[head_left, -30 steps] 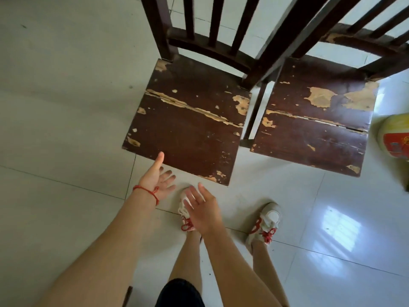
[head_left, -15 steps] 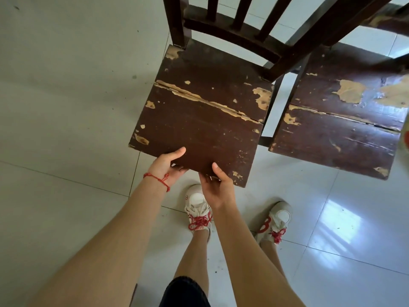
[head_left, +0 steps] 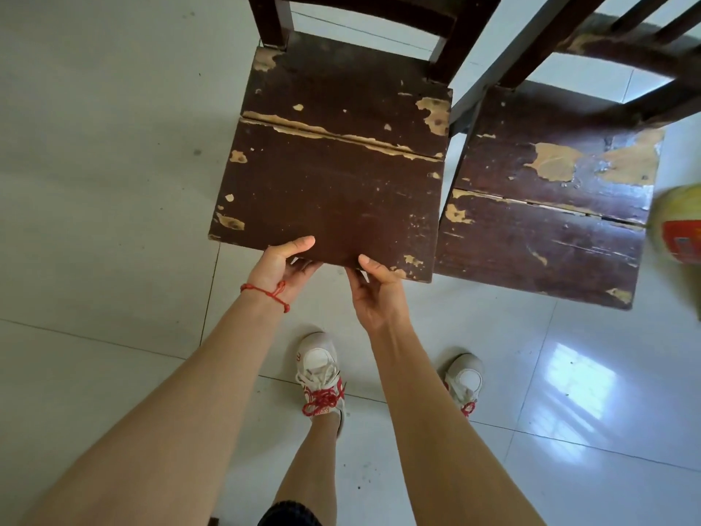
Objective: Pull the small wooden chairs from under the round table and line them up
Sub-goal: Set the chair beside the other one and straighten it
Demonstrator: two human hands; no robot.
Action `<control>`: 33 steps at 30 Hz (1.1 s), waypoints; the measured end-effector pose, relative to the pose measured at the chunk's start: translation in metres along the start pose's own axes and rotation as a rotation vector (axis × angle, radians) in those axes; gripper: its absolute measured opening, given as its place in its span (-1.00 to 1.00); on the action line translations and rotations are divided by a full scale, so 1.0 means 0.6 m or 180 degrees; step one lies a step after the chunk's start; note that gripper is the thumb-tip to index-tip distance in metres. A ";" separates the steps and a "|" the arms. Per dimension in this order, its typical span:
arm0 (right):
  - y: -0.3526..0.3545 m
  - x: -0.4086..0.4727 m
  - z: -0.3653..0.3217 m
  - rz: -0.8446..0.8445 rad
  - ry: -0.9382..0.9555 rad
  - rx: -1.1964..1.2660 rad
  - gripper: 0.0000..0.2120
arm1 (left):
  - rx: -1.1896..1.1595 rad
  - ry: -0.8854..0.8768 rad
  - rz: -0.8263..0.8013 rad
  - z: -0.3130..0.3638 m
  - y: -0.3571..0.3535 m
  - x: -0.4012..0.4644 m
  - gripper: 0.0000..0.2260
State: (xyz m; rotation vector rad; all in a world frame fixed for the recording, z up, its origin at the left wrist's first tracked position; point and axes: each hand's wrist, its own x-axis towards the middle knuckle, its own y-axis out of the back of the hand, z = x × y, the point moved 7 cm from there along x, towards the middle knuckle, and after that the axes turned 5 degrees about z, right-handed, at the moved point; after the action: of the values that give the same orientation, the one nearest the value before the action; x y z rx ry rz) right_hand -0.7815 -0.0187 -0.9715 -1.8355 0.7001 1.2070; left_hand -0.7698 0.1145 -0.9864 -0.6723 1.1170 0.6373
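Fingers: left hand and right hand both closed on the front edge of the left chair, thumbs on top of the seat, other fingers tucked under and mostly hidden
Left hand: near the middle of the front edge, with a red string tied round the wrist
Right hand: just beside the left hand, closer to the seat's right front corner
Left chair: dark brown wood, paint chipped off in pale spots, a long pale crack across the seat, back slats at the top of the view
Right chair: same dark wood, big pale patches on the seat, just beside the left chair with a thin gap between the seats
Pale post: slants down between the two chair backs
Floor: shiny pale tiles, bright window glare at lower right
Shoes: white with red laces, standing on the tiles close to the chairs
Right edge: blurry yellow and red round thing, touching or just beside the right chair, too blurry to tell which
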 end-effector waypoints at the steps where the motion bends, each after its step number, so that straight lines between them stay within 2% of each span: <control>1: -0.002 0.002 0.000 -0.0021 -0.0012 0.0029 -0.77 | 0.0013 -0.0005 -0.0039 0.003 -0.004 0.004 -0.78; 10: -0.031 0.021 -0.024 0.0002 0.0052 0.0127 -0.77 | 0.0194 -0.0013 -0.0132 0.030 -0.044 0.031 -0.86; 21: -0.053 0.036 -0.004 0.0010 -0.0071 -0.0008 -0.80 | 0.0151 -0.0093 -0.0028 0.055 -0.030 0.036 -0.82; 25: -0.059 0.038 -0.003 -0.0079 -0.0135 -0.0303 -0.59 | 0.0165 -0.0141 0.0013 0.064 -0.031 0.034 -0.77; 27: -0.056 0.033 -0.003 -0.0175 -0.0236 -0.0482 -0.59 | 0.0134 -0.0141 0.0078 0.063 -0.031 0.028 -0.79; 30: -0.028 0.015 -0.007 -0.0155 -0.0360 -0.0722 -0.72 | 0.0172 0.0045 0.0099 0.032 -0.038 0.012 -0.81; 33: 0.017 -0.002 -0.032 0.0103 -0.0293 -0.0602 -0.72 | 0.0641 0.0402 0.0071 -0.035 -0.058 -0.011 -0.67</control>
State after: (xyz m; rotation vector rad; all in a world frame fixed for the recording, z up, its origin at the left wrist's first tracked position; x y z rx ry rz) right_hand -0.7809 -0.0401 -0.9697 -1.9140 0.5826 1.4104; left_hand -0.7580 0.0756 -0.9807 -0.5329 1.2882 0.4983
